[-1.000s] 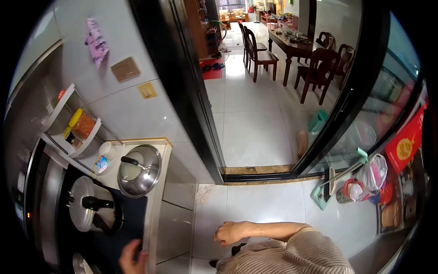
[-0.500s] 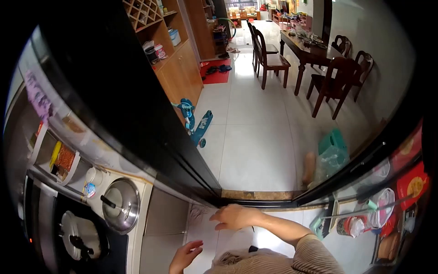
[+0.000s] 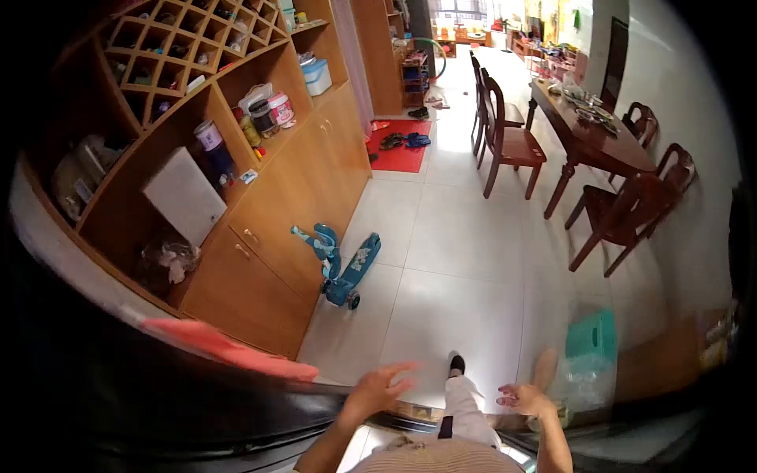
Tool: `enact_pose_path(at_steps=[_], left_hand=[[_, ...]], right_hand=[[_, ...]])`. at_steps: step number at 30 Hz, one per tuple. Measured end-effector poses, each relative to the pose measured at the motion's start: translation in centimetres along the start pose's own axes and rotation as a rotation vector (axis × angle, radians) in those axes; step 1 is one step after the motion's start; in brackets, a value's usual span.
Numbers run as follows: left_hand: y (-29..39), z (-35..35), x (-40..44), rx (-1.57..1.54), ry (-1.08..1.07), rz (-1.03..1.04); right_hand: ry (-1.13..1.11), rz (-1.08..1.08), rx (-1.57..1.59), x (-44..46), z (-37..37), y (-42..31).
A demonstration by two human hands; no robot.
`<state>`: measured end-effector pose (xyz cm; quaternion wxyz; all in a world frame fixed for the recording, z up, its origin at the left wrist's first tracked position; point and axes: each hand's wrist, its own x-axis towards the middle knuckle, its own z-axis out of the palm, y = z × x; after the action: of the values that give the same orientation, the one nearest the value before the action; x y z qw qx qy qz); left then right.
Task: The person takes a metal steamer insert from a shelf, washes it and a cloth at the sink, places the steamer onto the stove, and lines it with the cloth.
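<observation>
My left hand (image 3: 382, 389) is held out in front of my body at the doorway, its fingers apart and nothing in it. To the right, my right hand (image 3: 524, 398) hangs over the doorway with loosely spread fingers, also holding nothing. Between the two, my leg in light trousers (image 3: 465, 406) steps over the threshold, and a dark shoe (image 3: 456, 364) rests on the pale tiles. A teal stool (image 3: 591, 337) and a clear plastic bag (image 3: 587, 382) are on the floor beyond my right hand.
On the left, a wooden cabinet (image 3: 292, 213) holds jars and boxes; a blue scooter (image 3: 347, 276) stands before it. A red mat (image 3: 400, 147) carries shoes. Wooden chairs (image 3: 512, 147) surround a dining table (image 3: 579, 126) with dishes. The dark door frame (image 3: 276, 426) is close at lower left.
The view has moved from the kitchen, with its stove and pots, through the doorway toward the dining room. Both hands have come apart, left and right of my body, and one foot is now forward.
</observation>
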<state>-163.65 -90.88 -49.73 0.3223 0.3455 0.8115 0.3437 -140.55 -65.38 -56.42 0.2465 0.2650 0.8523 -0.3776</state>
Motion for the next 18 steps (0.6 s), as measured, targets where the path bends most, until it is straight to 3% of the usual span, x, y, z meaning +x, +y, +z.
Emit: enact_pose_path(at_steps=[1, 2, 4, 7, 9, 15, 18], left_hand=[[0.3, -0.9, 2.0, 0.085, -0.008, -0.088], [-2.6, -0.2, 4.7, 0.135, 0.167, 0.055], [-3.2, -1.7, 8.3, 0.165, 0.162, -0.185], [-0.6, -5.5, 14.8, 0.271, 0.200, -0.296], [1.3, -8.5, 19.4, 0.250, 0.285, -0.249], [2.6, -14.2, 33.7, 0.230, 0.510, -0.429], [0.6, -17.0, 42.0, 0.260, 0.527, -0.515]], right_hand=[[-0.013, -0.006, -0.019, 2.5, -1.5, 0.9], [-0.006, -0.015, -0.041, 5.2, -4.3, 1.7], [0.061, -0.147, -0.182, 10.0, -9.1, 1.1], [0.247, -0.343, -0.320, 17.4, -16.8, -0.1], [0.317, -0.392, -0.307, 21.2, -22.1, -2.3], [0.109, -0.549, -0.292, 34.3, -32.3, -5.9], [-0.031, -0.433, -0.404, 42.6, -37.7, -6.4]])
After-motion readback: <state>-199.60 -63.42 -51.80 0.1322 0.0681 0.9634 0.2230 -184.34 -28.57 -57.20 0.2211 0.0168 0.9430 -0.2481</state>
